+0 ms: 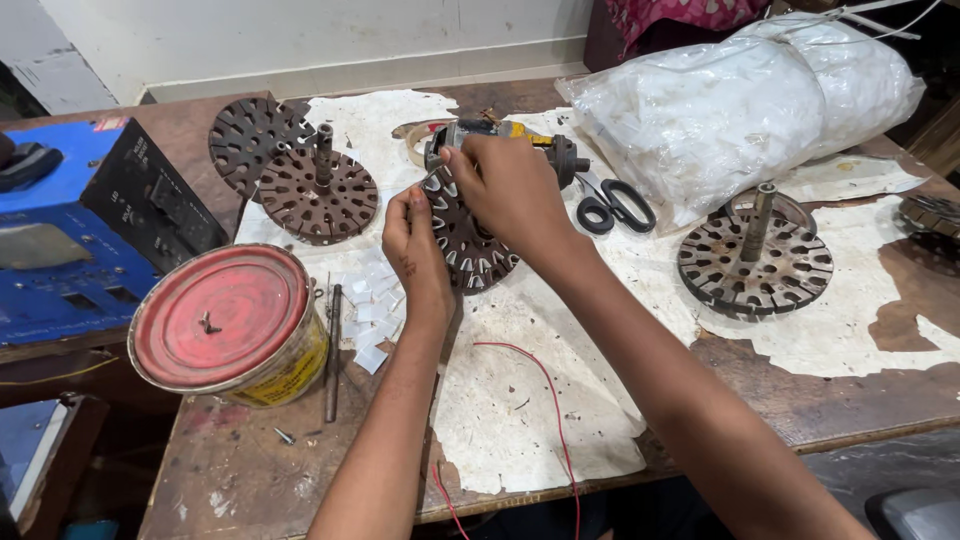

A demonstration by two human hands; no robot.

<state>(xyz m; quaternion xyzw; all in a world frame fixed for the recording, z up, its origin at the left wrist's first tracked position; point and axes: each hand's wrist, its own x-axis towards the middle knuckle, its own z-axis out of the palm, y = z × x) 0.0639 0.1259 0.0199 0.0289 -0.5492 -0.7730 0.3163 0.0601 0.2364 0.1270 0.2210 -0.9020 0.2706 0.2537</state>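
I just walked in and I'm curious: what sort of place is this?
Probably a small workshop for repairing or winding electric motors. Slotted metal motor cores lie on a worn, paper-covered bench; the left hand and right hand work on another core, with scissors and a tin nearby.

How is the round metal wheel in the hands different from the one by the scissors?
The held slotted disc is tilted up between the left hand and right hand; the disc by the scissors lies flat, untouched. The held one has white slips in its slots; the other's look empty. Both are round, rusty-brown and slotted.
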